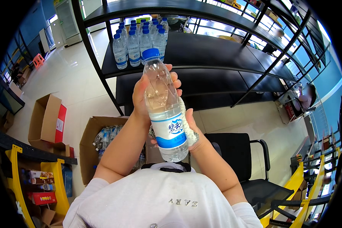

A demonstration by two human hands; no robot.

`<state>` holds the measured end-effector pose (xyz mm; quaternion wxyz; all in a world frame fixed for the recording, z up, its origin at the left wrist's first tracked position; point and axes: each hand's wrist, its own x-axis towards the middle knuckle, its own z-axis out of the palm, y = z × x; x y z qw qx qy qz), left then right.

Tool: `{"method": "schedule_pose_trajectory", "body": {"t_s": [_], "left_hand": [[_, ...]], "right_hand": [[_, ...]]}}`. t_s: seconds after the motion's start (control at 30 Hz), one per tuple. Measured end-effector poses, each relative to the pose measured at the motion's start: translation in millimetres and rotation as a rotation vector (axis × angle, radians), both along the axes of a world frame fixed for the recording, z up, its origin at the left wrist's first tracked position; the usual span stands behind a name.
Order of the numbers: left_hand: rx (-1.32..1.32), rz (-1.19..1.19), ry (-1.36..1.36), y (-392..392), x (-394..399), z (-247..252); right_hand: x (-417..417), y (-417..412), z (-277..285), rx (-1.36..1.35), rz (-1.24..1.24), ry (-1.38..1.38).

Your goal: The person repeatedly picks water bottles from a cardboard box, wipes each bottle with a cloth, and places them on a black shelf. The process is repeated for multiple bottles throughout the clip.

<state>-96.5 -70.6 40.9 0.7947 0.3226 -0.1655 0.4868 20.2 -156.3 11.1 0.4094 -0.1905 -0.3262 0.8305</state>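
Note:
My left hand (141, 94) grips the upper part of a clear plastic water bottle (162, 105), its fingers reaching around behind to the far side. The bottle has a blue cap and a blue-and-white label, and it leans slightly. My right hand (192, 125) presses a cream-coloured cloth (187, 122) against the bottle's right side, low by the label; part of the cloth is hidden behind the bottle. Just beyond, several similar capped bottles (133, 48) stand upright in rows on a black shelf (193, 51).
An open cardboard box (87, 136) of bottles sits below my left forearm. Another open carton (42, 116) lies further left. A black armchair (233, 154) stands at right. Dark shelf posts (94, 54) rise ahead. A seated person (305, 98) is at far right.

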Motion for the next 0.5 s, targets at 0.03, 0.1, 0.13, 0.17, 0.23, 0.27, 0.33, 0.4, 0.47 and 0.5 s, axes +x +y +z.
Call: {"method": "schedule_pose_trajectory", "body": {"t_s": [0.03,0.1,0.13,0.17,0.23,0.27,0.33,0.4,0.47,0.5], "left_hand": [[-0.018,-0.043,-0.027,7.0,4.6,-0.6],[-0.053,-0.127,-0.082,20.1,14.4,-1.1],[-0.049,-0.151,-0.117,27.4,20.3,-0.6],[-0.045,-0.155,-0.122,35.8,23.5,-0.1],[-0.036,-0.161,-0.131,52.5,30.8,1.7],[-0.033,-0.158,-0.134,59.2,34.8,4.6],[-0.048,-0.133,-0.137,73.3,42.3,8.5],[-0.033,-0.097,-0.129,90.5,47.8,9.2],[-0.016,-0.071,-0.115,105.1,53.6,9.2],[-0.004,-0.058,-0.107,110.8,56.0,9.6]], "right_hand": [[-0.3,3.9,-3.8,-0.114,0.080,0.181],[1.4,10.3,-12.4,-0.345,0.241,0.541],[2.6,14.6,-13.4,-0.411,0.272,0.555],[5.0,18.9,-14.1,-0.387,0.300,0.580],[12.6,27.8,-14.9,-0.338,0.358,0.631],[17.0,32.4,-13.8,-0.333,0.356,0.632],[27.4,42.1,-16.9,-0.323,0.365,0.635],[37.4,50.3,-16.9,-0.304,0.357,0.627],[47.6,58.8,-17.8,-0.371,0.315,0.670],[52.4,63.2,-17.7,-0.402,0.295,0.691]]}}
